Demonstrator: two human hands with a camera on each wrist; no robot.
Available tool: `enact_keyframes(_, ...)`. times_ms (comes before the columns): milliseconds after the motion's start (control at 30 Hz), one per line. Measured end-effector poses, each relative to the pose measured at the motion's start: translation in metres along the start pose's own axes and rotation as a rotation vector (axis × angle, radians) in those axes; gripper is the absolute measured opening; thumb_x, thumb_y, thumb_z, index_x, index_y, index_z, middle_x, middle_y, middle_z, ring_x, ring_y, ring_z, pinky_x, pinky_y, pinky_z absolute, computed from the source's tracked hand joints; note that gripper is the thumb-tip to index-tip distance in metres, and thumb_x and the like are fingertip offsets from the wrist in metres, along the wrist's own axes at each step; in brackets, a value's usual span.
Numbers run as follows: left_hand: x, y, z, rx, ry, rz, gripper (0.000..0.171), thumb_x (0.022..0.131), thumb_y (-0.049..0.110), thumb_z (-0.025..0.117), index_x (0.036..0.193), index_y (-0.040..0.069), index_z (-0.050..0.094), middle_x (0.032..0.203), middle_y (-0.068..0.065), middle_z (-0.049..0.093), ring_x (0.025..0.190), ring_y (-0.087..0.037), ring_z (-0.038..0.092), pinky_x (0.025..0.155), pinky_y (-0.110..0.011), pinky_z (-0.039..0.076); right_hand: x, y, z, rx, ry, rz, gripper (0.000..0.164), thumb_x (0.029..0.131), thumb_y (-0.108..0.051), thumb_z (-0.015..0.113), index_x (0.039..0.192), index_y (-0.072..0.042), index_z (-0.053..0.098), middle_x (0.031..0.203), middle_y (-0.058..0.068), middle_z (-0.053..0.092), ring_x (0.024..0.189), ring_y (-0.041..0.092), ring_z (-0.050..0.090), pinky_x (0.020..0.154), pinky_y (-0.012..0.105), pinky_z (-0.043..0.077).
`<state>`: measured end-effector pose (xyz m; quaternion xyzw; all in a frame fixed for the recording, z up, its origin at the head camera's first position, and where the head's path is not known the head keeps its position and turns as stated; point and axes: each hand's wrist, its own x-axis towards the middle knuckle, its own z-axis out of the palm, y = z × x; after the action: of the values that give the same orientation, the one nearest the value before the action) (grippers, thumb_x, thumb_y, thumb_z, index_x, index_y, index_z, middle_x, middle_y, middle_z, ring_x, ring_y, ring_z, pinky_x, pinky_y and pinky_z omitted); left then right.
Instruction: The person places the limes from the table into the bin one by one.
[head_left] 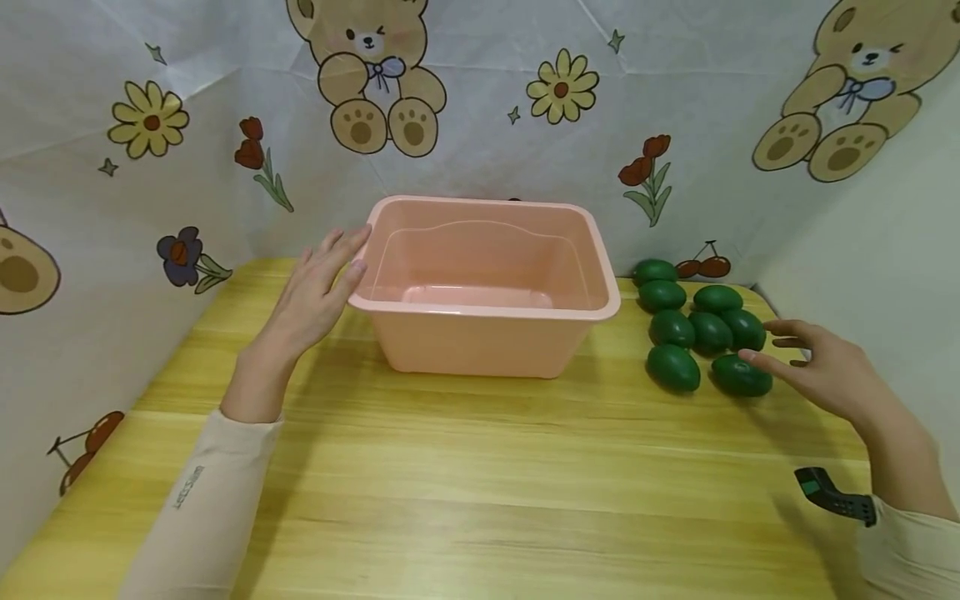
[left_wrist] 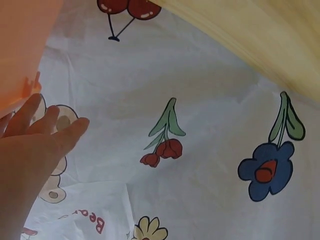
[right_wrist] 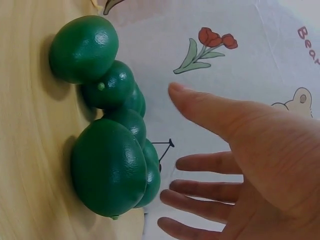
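My left hand (head_left: 313, 293) rests against the left rim of a pink plastic basin (head_left: 480, 343), its fingers extended along the edge. The left wrist view shows the same hand (left_wrist: 30, 155) with its fingertips at the basin's side. Inside, the basin's bottom is bare. Several smooth dark green oval fruits (head_left: 673, 368) lie in a cluster to the right of the basin. Beside that cluster my right hand (head_left: 828, 373) reaches in from the right, thumb and fingers spread. Nothing sits in its palm in the right wrist view, where the nearest green fruit (right_wrist: 108, 167) lies off the fingertips.
The basin and fruits stand on a yellow wood-grain table (head_left: 450, 483). A white sheet (head_left: 480, 108) printed with bears and flowers hangs close behind and on the left. A plain pale wall (head_left: 885, 258) borders the right. A black band (head_left: 834, 496) is at my right wrist.
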<state>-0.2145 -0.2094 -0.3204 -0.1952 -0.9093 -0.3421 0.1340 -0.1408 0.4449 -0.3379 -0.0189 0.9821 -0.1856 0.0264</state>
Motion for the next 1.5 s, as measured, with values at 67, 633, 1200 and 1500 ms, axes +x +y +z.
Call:
enact_keyframes(67, 0.001, -0.002, 0.002, -0.049, -0.004, -0.022, 0.058, 0.112, 0.045, 0.041, 0.166, 0.027, 0.035, 0.172, -0.004, 0.033, 0.164, -0.033, 0.016, 0.128, -0.067, 0.005, 0.0, -0.001, -0.001, -0.004, -0.026, 0.002, 0.078, 0.102, -0.05, 0.063, 0.153, 0.006, 0.043, 0.146, 0.042, 0.048, 0.128, 0.063, 0.047, 0.091, 0.078, 0.043)
enact_keyframes(633, -0.001, -0.004, 0.01, -0.184, 0.005, -0.061, 0.056, 0.111, 0.043, 0.04, 0.167, 0.035, 0.032, 0.174, 0.006, 0.028, 0.163, -0.027, 0.02, 0.128, -0.065, 0.017, 0.005, 0.005, 0.012, -0.056, -0.134, -0.102, 0.072, 0.09, -0.043, 0.082, 0.142, 0.0, 0.058, 0.139, 0.036, 0.061, 0.126, 0.061, 0.053, 0.093, 0.071, 0.046)
enact_keyframes(1200, 0.002, -0.006, 0.018, -0.251, -0.005, -0.077, 0.056, 0.111, 0.045, 0.034, 0.166, 0.041, 0.028, 0.172, 0.011, 0.029, 0.158, -0.028, 0.033, 0.126, -0.061, 0.026, 0.006, 0.011, 0.01, -0.073, -0.027, -0.159, 0.063, 0.089, -0.034, 0.085, 0.136, 0.001, 0.063, 0.122, 0.031, 0.07, 0.108, 0.054, 0.065, 0.072, 0.037, 0.053)
enact_keyframes(1500, 0.001, -0.008, 0.018, -0.271, 0.026, -0.071, 0.056, 0.111, 0.041, 0.035, 0.167, 0.035, 0.032, 0.171, 0.008, 0.032, 0.158, -0.025, 0.033, 0.128, -0.056, 0.025, 0.006, -0.018, -0.004, 0.035, 0.055, -0.09, 0.065, 0.093, -0.038, 0.081, 0.143, -0.003, 0.059, 0.127, 0.029, 0.066, 0.111, 0.057, 0.065, 0.066, 0.017, 0.048)
